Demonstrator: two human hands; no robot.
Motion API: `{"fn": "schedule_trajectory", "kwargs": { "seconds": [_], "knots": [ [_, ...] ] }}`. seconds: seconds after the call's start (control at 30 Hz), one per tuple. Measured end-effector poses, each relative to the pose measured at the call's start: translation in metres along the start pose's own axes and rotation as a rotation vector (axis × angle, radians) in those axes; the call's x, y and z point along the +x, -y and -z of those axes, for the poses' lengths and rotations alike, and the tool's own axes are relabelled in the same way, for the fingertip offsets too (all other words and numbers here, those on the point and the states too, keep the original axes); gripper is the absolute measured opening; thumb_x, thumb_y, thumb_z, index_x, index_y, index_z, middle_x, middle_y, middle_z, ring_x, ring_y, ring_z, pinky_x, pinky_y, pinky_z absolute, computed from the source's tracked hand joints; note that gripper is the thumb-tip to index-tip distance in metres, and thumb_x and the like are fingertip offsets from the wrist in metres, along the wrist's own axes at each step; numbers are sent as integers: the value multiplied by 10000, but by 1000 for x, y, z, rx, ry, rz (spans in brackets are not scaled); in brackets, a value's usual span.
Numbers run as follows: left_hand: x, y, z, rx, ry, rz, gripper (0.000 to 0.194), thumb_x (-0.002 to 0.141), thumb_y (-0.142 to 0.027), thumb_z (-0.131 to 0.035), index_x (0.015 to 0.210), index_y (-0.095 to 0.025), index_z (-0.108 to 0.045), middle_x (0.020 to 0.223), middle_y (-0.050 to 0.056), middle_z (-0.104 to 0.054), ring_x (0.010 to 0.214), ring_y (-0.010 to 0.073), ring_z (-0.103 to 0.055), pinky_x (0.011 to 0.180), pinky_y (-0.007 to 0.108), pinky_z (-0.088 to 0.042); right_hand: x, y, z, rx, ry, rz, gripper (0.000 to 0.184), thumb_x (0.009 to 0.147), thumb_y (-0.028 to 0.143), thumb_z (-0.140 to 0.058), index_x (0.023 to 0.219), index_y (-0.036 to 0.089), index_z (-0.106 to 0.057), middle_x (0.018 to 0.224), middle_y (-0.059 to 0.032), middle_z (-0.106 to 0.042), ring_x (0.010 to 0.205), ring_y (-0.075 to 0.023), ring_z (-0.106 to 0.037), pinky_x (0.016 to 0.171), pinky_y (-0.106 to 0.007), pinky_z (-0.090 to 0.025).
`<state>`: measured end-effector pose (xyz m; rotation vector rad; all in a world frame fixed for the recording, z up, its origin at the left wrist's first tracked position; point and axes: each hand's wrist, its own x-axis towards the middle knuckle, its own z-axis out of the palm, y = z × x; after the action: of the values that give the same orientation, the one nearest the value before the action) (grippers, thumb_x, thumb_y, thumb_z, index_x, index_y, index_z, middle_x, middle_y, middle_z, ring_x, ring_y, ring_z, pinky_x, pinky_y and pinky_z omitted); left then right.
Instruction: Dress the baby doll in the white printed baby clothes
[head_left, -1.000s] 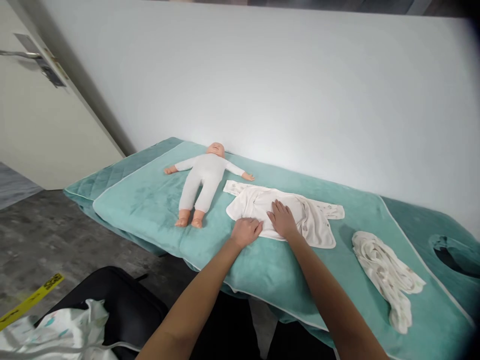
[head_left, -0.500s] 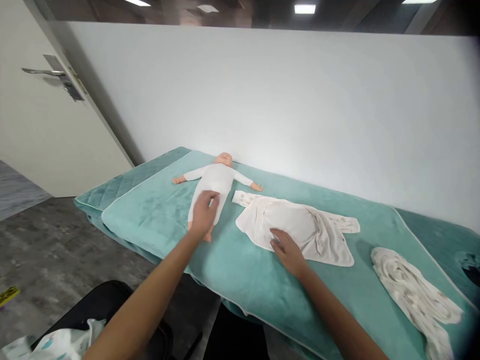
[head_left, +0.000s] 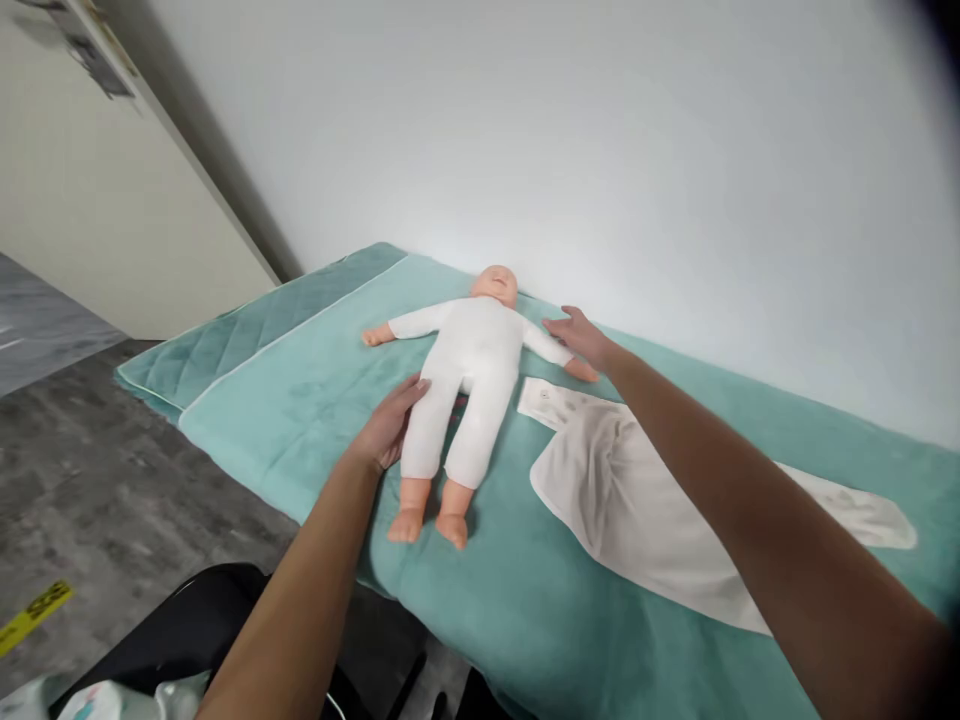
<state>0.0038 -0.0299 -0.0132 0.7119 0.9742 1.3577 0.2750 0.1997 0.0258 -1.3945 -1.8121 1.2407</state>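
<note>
In the head view, the doll (head_left: 480, 335) is lying face-up on the green bedding (head_left: 285, 420), arms spread and legs parted, a pose probably keeping it steady. Here the left hand (head_left: 394, 425) is cupping the outer thigh, thumb on the leg; whether it's gripping firmly, I can't tell. Over by the doll's outstretched arm, the right hand (head_left: 581, 335) is hovering or lightly touching, fingers loosely parted, gripping nothing visible. Just beside, the pale garment (head_left: 615, 500) is lying spread, sleeves outward, perhaps so its shape stays easy to find. Down low, a yellow strip (head_left: 37, 615) is showing dark markings, too small for reading; no brand is standing out.
</note>
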Motion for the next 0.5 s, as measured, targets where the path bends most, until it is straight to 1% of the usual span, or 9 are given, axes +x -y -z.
{"fn": "schedule_trajectory", "kwargs": {
  "seconds": [0.03,0.07,0.1,0.2,0.23,0.27,0.3,0.4,0.5],
  "knots": [
    [1,-1,2,-32,28,15,630,896,-391,-659,1460,-207,-448,1230,142,-686,978,263,-718,836,432,-620,20,4,-6,-7,39,-51,985,808,591,-696,1568,186,-219,1492,-162,-495,1285,-299,-564,1099,-489,-452],
    [1,-1,4,-57,50,27,641,905,-372,-650,1484,-232,-416,1262,137,-674,995,269,-717,842,443,-625,37,7,-13,11,85,-89,977,808,573,-709,1562,178,-231,1503,-167,-482,1290,-300,-561,1083,-487,-470],
    [1,-1,6,-77,68,38,653,912,-355,-643,1503,-251,-388,1288,134,-662,1012,276,-715,848,455,-627,52,10,-21,52,149,-113,928,818,545,-715,1544,173,-274,1496,-165,-492,1284,-296,-567,1065,-476,-491],
    [0,0,11,-113,93,75,692,921,-319,-633,1538,-276,-322,1332,133,-640,1067,306,-701,864,491,-627,83,16,-41,263,427,-107,642,873,432,-697,1418,172,-478,1377,-123,-617,1210,-257,-626,1036,-408,-529],
    [0,1,13,-119,97,87,699,923,-313,-629,1544,-283,-307,1336,131,-638,1086,319,-695,866,505,-626,88,17,-47,333,504,-93,553,888,406,-686,1366,173,-536,1324,-107,-658,1184,-245,-643,1043,-390,-527],
    [0,1,14,-124,100,98,701,926,-308,-624,1546,-293,-297,1339,127,-636,1105,331,-688,864,519,-625,91,17,-52,394,552,-86,485,900,393,-675,1321,171,-579,1279,-96,-686,1165,-237,-655,1055,-379,-521],
    [1,0,15,-129,105,107,701,926,-301,-620,1546,-303,-292,1344,121,-634,1124,342,-680,862,532,-624,92,17,-56,446,569,-86,439,911,388,-662,1286,167,-608,1242,-92,-706,1149,-233,-664,1064,-377,-515],
    [3,-3,15,-129,105,116,711,901,-278,-631,1535,-309,-311,1348,107,-633,1161,367,-660,842,547,-630,86,17,-65,549,552,-122,370,942,380,-617,1230,150,-648,1142,-94,-744,1102,-236,-690,1069,-396,-515],
    [2,-8,10,-84,65,100,711,859,-269,-651,1512,-305,-372,1325,88,-654,1170,375,-656,812,505,-651,72,20,-69,586,539,-134,327,959,349,-590,1205,146,-662,1083,-84,-759,1080,-243,-702,1054,-419,-525]
  ]
}}
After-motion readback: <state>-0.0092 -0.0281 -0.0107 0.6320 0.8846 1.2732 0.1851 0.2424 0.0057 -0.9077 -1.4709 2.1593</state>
